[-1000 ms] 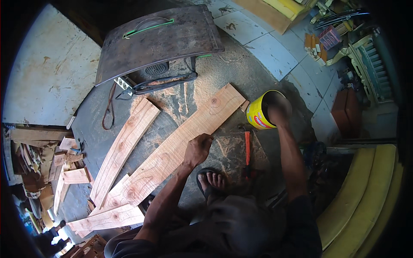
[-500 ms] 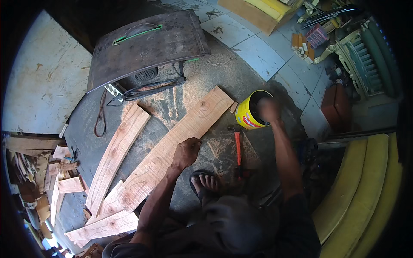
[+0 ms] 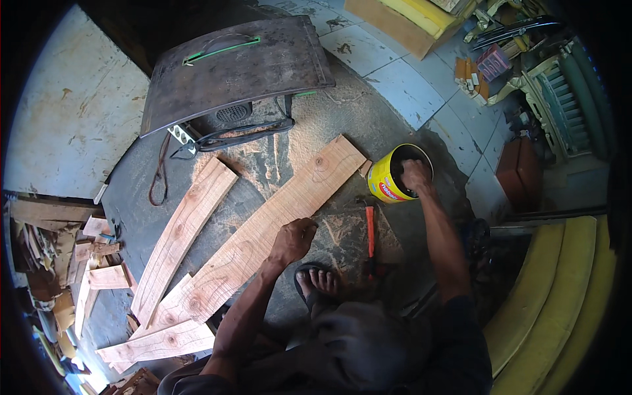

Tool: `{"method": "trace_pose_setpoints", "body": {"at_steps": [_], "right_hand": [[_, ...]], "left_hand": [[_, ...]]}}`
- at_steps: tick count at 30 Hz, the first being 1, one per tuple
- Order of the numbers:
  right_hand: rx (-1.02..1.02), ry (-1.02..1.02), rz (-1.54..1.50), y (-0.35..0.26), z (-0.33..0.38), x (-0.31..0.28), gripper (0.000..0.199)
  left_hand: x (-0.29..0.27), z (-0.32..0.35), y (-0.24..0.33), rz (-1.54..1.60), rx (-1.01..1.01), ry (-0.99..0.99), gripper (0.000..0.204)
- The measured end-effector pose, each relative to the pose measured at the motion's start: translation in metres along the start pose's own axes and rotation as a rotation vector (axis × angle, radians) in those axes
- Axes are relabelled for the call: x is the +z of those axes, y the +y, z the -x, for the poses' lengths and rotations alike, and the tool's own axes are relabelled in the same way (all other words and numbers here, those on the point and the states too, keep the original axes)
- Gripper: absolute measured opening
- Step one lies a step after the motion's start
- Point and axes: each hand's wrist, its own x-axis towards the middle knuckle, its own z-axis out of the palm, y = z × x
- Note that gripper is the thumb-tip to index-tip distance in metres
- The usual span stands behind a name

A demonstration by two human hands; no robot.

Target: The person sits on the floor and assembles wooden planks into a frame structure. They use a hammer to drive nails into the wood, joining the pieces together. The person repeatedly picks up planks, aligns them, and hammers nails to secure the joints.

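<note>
My right hand (image 3: pixel 417 176) reaches into the mouth of a yellow can (image 3: pixel 380 178); its fingertips are hidden inside, so I cannot see what they touch. Over the edge of a long wooden board (image 3: pixel 276 204) is my left hand (image 3: pixel 293 241), its fingers curled closed. Whatever it may hold is hidden. A hammer (image 3: pixel 370 230) with an orange-red handle lies on the floor between my two hands, its head pointing toward the can. Left of the long board rests a narrower curved board (image 3: pixel 187 227), and a short plank (image 3: pixel 164 341) crosses the long board's near end.
A dark metal-topped machine (image 3: pixel 237 72) stands at the back left, with a coiled black cable (image 3: pixel 240 138) and a socket strip (image 3: pixel 182 138). Wood scraps (image 3: pixel 105 276) pile up at left. Yellow cushions (image 3: pixel 546 289) are at right. My sandalled foot (image 3: pixel 320 280) is near the hammer.
The whole view has shifted slightly. My right hand, blurred by motion before, now shows sharply at the can's mouth. My left hand stays closed by the board.
</note>
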Motion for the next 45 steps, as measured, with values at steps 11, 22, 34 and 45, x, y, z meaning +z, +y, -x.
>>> {"method": "trace_pose_setpoints", "body": {"at_steps": [11,22,34,45], "right_hand": [[-0.016,-0.021,-0.020,0.014,-0.024,0.017,0.024],[-0.078,0.011,0.068,0.009,-0.018,0.018,0.024],[0.109,0.192,-1.327,-0.086,0.097,-0.053,0.017],[0.113,0.013,-1.058,-0.150,0.144,0.011,0.050]], "left_hand": [[0.010,-0.012,0.016,0.017,0.077,-0.033,0.019],[-0.003,-0.002,0.005,-0.012,0.031,0.002,0.019],[0.010,-0.020,0.040,0.367,0.030,0.177,0.023],[-0.005,-0.030,0.032,0.232,-0.061,0.279,0.018]]}}
